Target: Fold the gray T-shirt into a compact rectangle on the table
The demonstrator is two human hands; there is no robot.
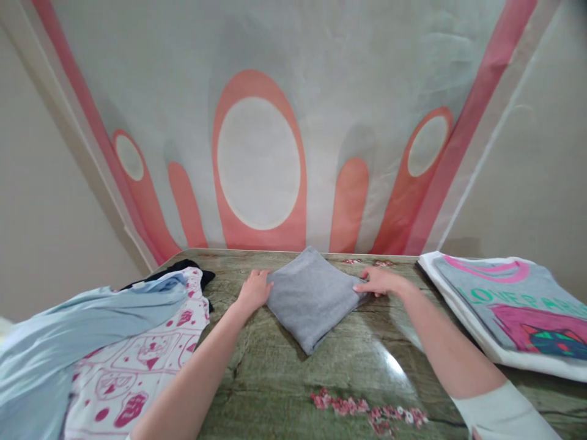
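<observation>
A grey folded garment lies turned like a diamond on the table, one corner toward me and one toward the back edge. My left hand is closed at its left corner, with the fingertips partly hidden. At the opposite corner, my right hand pinches the fabric, thumb on top and fingers curled beneath. What kind of garment it is cannot be made out in this folded shape.
A wood-patterned table carries printed pink flowers. Left lie a light blue garment, a white garment with magenta prints and a black one. Right is a stack of folded shirts. A patterned wall covering stands behind.
</observation>
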